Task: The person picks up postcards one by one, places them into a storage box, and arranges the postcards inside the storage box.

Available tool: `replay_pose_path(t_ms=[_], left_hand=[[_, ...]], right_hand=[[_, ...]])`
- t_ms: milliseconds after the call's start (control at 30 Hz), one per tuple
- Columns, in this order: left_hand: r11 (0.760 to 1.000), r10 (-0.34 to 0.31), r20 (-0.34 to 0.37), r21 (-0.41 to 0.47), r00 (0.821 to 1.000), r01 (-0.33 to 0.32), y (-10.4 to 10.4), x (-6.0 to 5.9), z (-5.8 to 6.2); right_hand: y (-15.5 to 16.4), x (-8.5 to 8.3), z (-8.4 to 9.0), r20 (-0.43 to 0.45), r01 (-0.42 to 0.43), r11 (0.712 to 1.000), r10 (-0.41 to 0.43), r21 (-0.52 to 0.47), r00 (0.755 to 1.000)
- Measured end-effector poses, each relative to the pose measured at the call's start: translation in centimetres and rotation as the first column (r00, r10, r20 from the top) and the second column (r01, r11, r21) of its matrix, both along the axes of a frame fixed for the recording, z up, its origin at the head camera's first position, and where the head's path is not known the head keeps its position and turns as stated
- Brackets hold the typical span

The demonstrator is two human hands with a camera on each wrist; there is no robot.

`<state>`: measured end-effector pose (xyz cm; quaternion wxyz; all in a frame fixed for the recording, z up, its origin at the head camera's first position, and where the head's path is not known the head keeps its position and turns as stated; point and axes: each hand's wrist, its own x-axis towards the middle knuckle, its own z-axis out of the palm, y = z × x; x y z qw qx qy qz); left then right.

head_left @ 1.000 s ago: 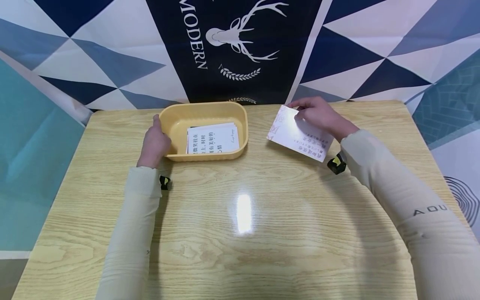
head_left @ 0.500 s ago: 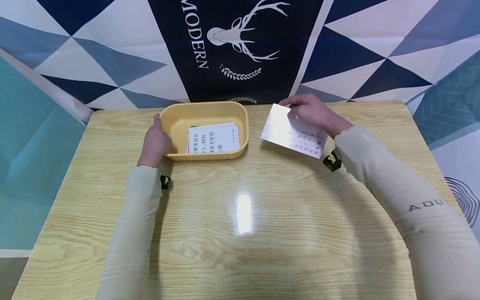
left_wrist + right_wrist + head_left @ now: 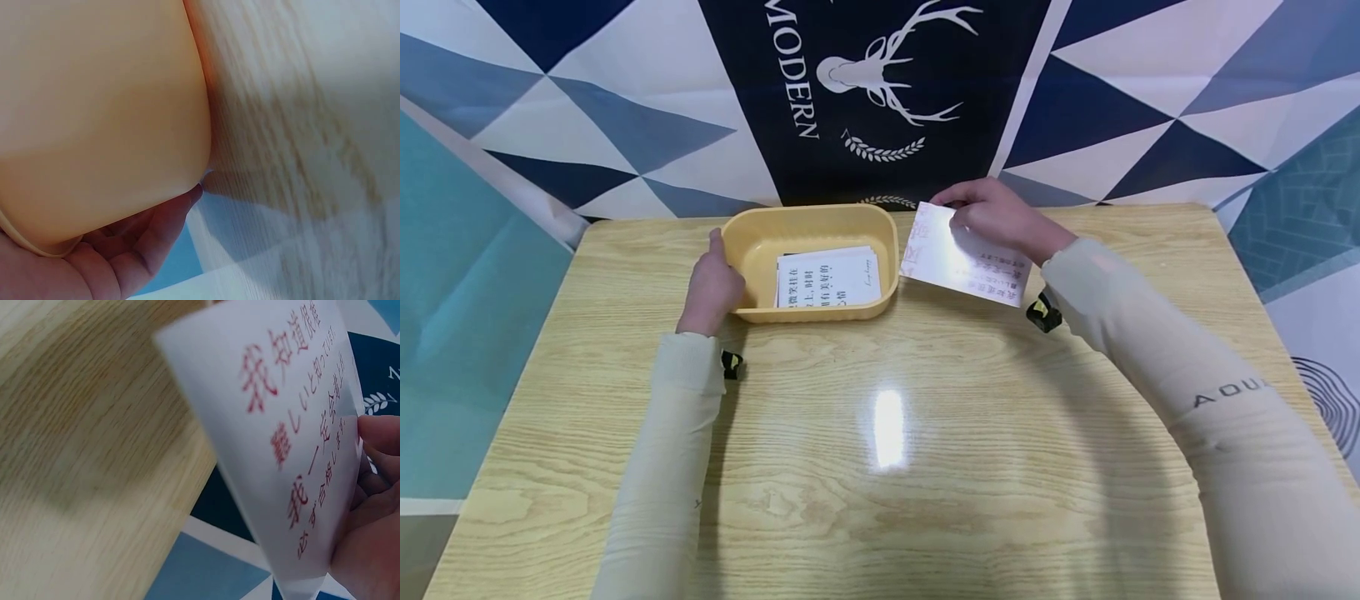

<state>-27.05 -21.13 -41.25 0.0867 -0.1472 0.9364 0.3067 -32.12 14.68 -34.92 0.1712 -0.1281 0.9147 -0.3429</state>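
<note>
A yellow plastic bin [image 3: 812, 315] stands at the back of the table, with white printed cards [image 3: 831, 279] lying in it. My left hand [image 3: 710, 286] grips the bin's left end. In the left wrist view, the fingers [image 3: 153, 247] lie along the outside of the bin wall [image 3: 112, 112] below its rim. Just right of the bin, my right hand [image 3: 1000, 218] pinches a white card [image 3: 958, 258] by its far edge, above the table. Reddish Chinese and Japanese writing covers this card [image 3: 275, 437] in the right wrist view.
The wooden table [image 3: 880, 517] ends at a wall covering [image 3: 880, 92] with a deer head and triangles, right behind the bin. Dark wrist devices [image 3: 1043, 312] show beneath both sleeves.
My right hand has moved left with the card, whose left edge is now close to the bin's right side. The left hand and the bin have stayed in place.
</note>
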Motion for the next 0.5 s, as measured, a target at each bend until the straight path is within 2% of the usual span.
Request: replay_pose_path(t_ms=[233,500], left_hand=[[1.0,-0.001,-0.007,-0.003,1.0,0.001,-0.1,0.1,0.0],[1.0,-0.004,-0.006,0.001,1.0,0.004,-0.1,0.1,0.0]], right_hand=[[-1.1,-0.2,0.3,-0.003,-0.024,1.0,0.024,0.019,1.0],[-2.4,-0.3,0.5,-0.022,-0.078,0.997,0.077,-0.01,0.997]])
